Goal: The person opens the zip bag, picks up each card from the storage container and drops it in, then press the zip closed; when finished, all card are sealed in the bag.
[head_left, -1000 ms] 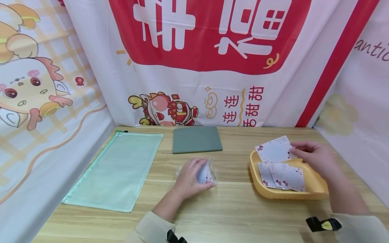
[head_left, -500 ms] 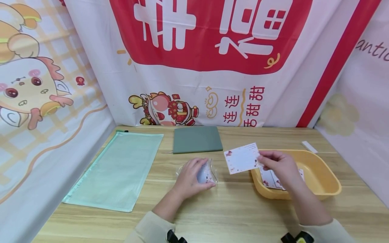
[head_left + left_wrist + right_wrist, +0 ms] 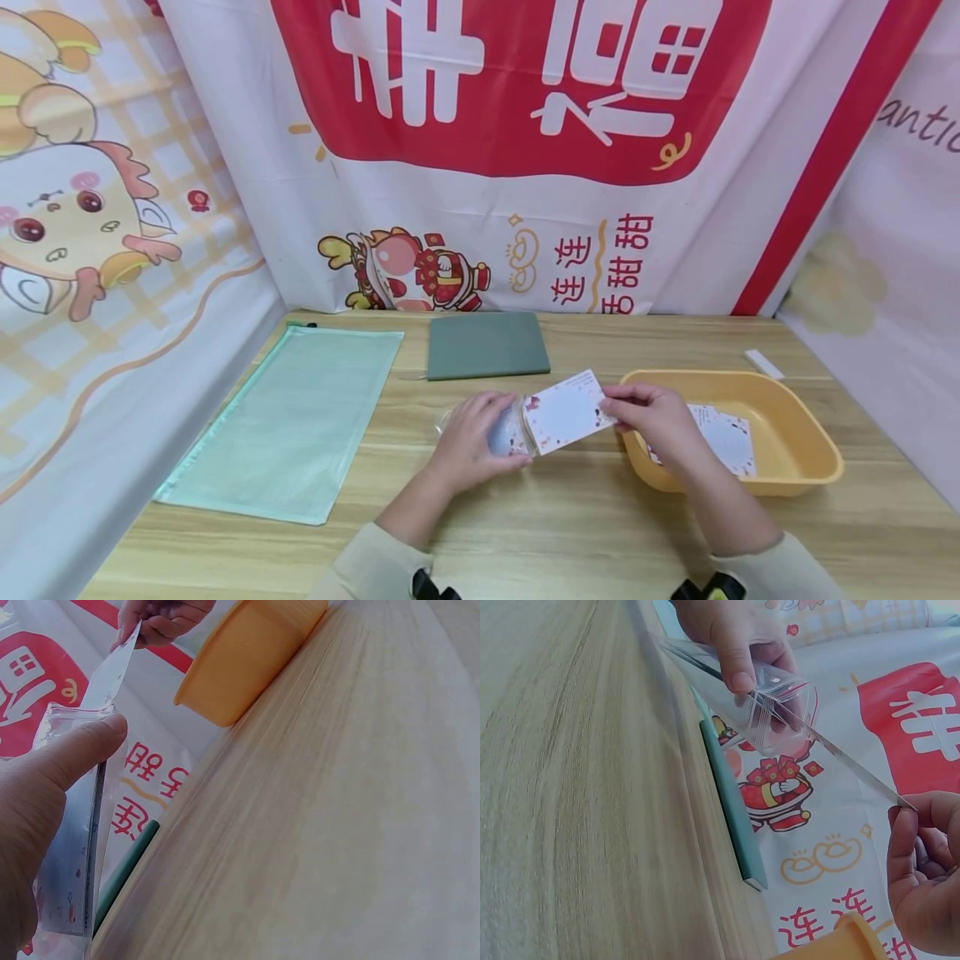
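My left hand [image 3: 474, 442] grips a small clear plastic bag [image 3: 776, 724] by its sides, its mouth spread toward the right. Printed cards [image 3: 67, 862] lie inside that bag. Between thumb and fingers, my right hand [image 3: 660, 421] pinches the right end of a white card [image 3: 566, 412] with small printed decorations. The card's left end is at the bag's mouth, and the right wrist view shows its tip between the bag's edges. More such cards [image 3: 723, 437] lie in the yellow tray [image 3: 813, 429], partly hidden behind my right forearm.
A dark green notebook [image 3: 487, 346] lies behind my left hand. A mint-green zip pouch [image 3: 288, 425] lies flat at the left of the table. Behind the tray is a small white strip [image 3: 764, 363]. Printed cloth walls [image 3: 495, 200] enclose the table.
My right hand has lifted the card out of the yellow tray and carried it left to the bag's mouth. My left hand has stayed in place with the bag.
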Demonstrator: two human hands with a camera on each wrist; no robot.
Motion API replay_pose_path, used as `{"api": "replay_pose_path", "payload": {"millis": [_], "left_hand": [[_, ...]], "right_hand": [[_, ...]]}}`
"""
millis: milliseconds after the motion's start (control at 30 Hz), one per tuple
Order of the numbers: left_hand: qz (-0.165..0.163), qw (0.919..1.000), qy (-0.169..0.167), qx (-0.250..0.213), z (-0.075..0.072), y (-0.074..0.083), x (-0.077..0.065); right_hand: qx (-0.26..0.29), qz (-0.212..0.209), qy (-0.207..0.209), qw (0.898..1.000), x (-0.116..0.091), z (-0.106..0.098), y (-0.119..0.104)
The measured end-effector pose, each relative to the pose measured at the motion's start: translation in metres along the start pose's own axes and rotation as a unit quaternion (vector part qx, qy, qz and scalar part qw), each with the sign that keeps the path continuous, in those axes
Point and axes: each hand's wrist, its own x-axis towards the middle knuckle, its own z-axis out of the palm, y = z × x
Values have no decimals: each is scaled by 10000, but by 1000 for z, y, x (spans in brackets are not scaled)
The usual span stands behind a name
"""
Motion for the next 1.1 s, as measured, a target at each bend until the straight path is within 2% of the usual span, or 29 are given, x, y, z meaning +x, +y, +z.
{"api": "replay_pose_path", "payload": {"millis": [333,533,700,833,1000,1100], "left_hand": [[-143,9998,-161,15,-1,2,1],[-214,9997,-122,-58,0,2,1],[-267,9996,-93,-94,0,2,0],[-259,9995,-71,-136,1,1,0],[-227,9996,-23,-145,1,1,0],[-226,9996,8,-157,1,1,0]], "right_hand": [[564,-46,-96,9984,1,14,2],[793,-77,135,9967,-1,32,5],[595,-98,96,9981,-3,42,7],[300,-194,14,9994,-3,41,9],[-295,-535,-134,9980,-2,35,11],[-444,-762,-297,9957,-1,34,12]]}}
